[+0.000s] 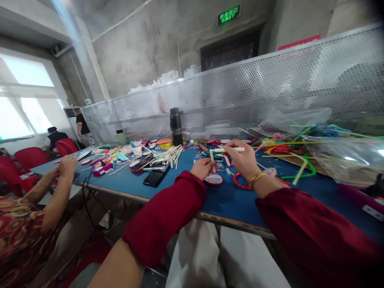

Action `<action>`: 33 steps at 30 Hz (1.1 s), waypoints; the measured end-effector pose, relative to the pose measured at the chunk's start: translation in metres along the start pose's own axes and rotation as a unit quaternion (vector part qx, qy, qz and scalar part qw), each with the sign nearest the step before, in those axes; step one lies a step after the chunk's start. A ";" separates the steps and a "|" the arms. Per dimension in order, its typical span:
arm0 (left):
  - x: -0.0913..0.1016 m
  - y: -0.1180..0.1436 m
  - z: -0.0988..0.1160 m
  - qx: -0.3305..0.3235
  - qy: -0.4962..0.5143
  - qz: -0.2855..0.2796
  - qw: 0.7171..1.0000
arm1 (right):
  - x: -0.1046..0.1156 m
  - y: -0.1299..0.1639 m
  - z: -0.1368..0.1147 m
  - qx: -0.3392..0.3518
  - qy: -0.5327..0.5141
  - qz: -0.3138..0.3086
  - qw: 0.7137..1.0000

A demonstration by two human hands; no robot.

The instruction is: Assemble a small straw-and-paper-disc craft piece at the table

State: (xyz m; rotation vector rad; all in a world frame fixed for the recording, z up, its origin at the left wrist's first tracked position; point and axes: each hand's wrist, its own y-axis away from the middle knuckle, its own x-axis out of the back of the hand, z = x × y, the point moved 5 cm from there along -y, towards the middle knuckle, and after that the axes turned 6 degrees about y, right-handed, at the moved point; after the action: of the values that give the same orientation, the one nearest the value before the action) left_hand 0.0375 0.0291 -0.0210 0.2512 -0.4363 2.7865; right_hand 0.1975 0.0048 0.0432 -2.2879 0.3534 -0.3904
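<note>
White thin plastic stick (pixel 232 149) pinched horiz. in right hand (pixel 243 161); short pale stick (pixel 211 157) gripped upright by left hand (pixel 203 168), just below-left. Round red-rimmed disc (pixel 213 179) under left grip, on blue table (pixel 228 200).

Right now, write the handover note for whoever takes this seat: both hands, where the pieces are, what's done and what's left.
Left hand: pinching a short pale stick upright over the blue table.
Right hand: holding a white stick level, just above the left one.
Below the hands: a round red-rimmed disc and a red ring lie flat.
Supply: a stick pile to the left, coloured straws to the right.
Done: nothing visibly joined.
Left: both sticks are in hand, apart.
</note>
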 end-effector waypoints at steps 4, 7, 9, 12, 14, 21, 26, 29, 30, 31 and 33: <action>0.000 0.001 0.001 0.009 -0.006 0.001 1.000 | 0.001 0.000 -0.004 -0.001 0.004 0.004 1.000; -0.001 0.002 0.002 0.003 -0.015 0.001 1.000 | 0.001 0.000 -0.007 -0.001 0.007 -0.001 1.000; 0.000 0.003 0.004 -0.010 -0.020 0.004 1.000 | 0.002 0.000 -0.008 -0.001 0.004 0.001 1.000; -0.002 0.003 0.006 -0.016 -0.019 0.011 1.000 | 0.003 0.001 -0.010 -0.005 0.000 0.004 1.000; -0.004 0.004 0.007 0.001 0.004 0.008 1.000 | 0.004 0.001 -0.011 -0.009 0.000 0.007 1.000; -0.014 0.004 0.014 0.026 0.071 0.003 0.997 | 0.007 0.001 -0.012 -0.025 -0.012 0.025 0.999; -0.019 -0.004 0.019 0.033 0.076 -0.006 0.997 | 0.012 -0.001 -0.013 -0.038 -0.024 0.044 0.998; -0.022 -0.011 0.024 0.036 0.069 -0.017 0.997 | 0.016 -0.003 -0.013 -0.045 -0.038 0.059 0.997; -0.023 -0.014 0.027 0.033 0.066 -0.019 0.997 | 0.018 -0.004 -0.013 -0.044 -0.040 0.065 0.996; -0.023 -0.017 0.029 0.028 0.065 -0.020 0.997 | 0.020 -0.006 -0.012 -0.042 -0.042 0.073 0.996; -0.025 -0.024 0.034 0.017 0.068 -0.024 0.997 | 0.023 -0.008 -0.009 -0.039 -0.043 0.089 0.994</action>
State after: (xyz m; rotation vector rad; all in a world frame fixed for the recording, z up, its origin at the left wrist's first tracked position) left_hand 0.0729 0.0327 0.0114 0.0769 -0.3445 2.7449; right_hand 0.2162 -0.0039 0.0586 -2.3179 0.5308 -0.1898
